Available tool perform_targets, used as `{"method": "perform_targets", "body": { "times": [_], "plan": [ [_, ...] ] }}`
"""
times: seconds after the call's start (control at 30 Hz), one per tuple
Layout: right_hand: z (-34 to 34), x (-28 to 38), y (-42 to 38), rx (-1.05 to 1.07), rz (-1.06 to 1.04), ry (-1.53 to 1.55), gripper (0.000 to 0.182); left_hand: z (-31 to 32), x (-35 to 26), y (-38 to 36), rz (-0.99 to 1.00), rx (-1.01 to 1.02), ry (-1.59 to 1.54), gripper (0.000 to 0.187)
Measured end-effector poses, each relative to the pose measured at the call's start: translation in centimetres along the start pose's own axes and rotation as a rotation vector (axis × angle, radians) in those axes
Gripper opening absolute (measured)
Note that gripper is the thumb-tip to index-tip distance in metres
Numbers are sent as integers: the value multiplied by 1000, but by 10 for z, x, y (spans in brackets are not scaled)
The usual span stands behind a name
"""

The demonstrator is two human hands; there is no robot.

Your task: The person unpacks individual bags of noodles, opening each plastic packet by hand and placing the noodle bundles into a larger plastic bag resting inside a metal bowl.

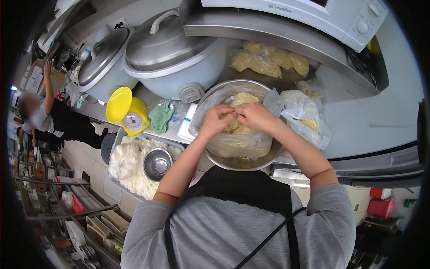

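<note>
Both my hands are over a large metal bowl (257, 167) that holds a big clear plastic bag (206, 101) of pale yellow noodles (244, 98). The fingertips of my left hand (217, 120) and my right hand (254, 116) meet in a pinch above the noodles. They look closed on the top of a small clear bag of noodles; the pinched part is mostly hidden by the fingers. To the right of the bowl lies a white plastic bag (307, 107) with more noodles inside.
Knotted bags of noodles (268, 60) lie beneath a steel shelf (286, 40) bearing a white oven (295, 15). Rice cookers (174, 54), a yellow scale (133, 119) and a green cloth (161, 117) stand left. A rice tub (134, 179) holds a steel bowl (157, 164). Another person (58, 116) is far left.
</note>
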State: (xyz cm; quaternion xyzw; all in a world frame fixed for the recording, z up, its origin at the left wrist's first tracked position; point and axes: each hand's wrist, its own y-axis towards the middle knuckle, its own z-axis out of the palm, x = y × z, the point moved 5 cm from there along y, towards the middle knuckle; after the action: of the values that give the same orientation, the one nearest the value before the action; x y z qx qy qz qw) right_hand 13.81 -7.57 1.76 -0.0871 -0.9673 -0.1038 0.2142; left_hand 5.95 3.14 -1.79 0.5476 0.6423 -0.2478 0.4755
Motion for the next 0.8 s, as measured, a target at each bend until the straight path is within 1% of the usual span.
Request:
{"method": "perform_targets", "body": {
  "times": [0.03,0.07,0.13,0.17,0.23,0.27,0.3,0.33,0.37,0.43,0.47,0.5,0.53,0.57,0.6,0.63,0.67,0.7,0.73,0.8],
  "plan": [
    [-2,2,0,-80,-60,45,15,1,3,0,0,-3,2,21],
    [-1,1,0,-81,-64,44,15,1,4,0,26,-31,26,19],
    [0,-7,0,-151,29,213,15,1,1,0,53,-61,54,17],
    [4,-10,0,-152,26,213,15,2,-1,-1,83,-89,102,16],
    [20,-26,2,-91,228,655,16,4,-8,-4,112,-117,154,16],
    [21,-31,3,-92,226,656,16,6,-12,-6,139,-134,224,16],
    [26,-33,5,11,231,770,15,8,-16,-8,167,-152,294,17],
    [29,-36,7,115,234,880,14,11,-13,-9,169,-155,296,17],
    [25,-43,14,112,230,878,14,14,-8,-10,181,-153,341,19],
    [9,-57,38,168,139,663,12,18,-11,-11,205,-115,414,25],
    [-8,-67,58,20,116,522,12,18,-16,-12,211,-118,418,25],
    [-25,-74,79,-125,91,380,15,23,-19,-12,193,-103,488,25],
    [-39,-74,96,-149,90,207,16,28,-21,-13,174,-90,559,26],
    [-22,-101,120,-130,107,55,19,34,-14,-13,142,-94,613,29],
    [9,-136,144,-112,125,-98,22,39,-10,-15,149,-98,620,29],
    [30,-161,161,-125,119,-103,22,44,-7,-16,152,-79,746,29],
    [48,-189,176,-136,219,-138,24,47,-5,-16,154,-61,872,30],
    [45,-198,181,-144,320,-172,27,48,-5,-16,127,-52,869,32],
    [39,-204,185,-152,313,-179,27,47,-6,-16,134,-61,873,32],
    [22,-216,186,-118,372,-349,39,45,-7,-16,108,-55,838,35]
  ]
}}
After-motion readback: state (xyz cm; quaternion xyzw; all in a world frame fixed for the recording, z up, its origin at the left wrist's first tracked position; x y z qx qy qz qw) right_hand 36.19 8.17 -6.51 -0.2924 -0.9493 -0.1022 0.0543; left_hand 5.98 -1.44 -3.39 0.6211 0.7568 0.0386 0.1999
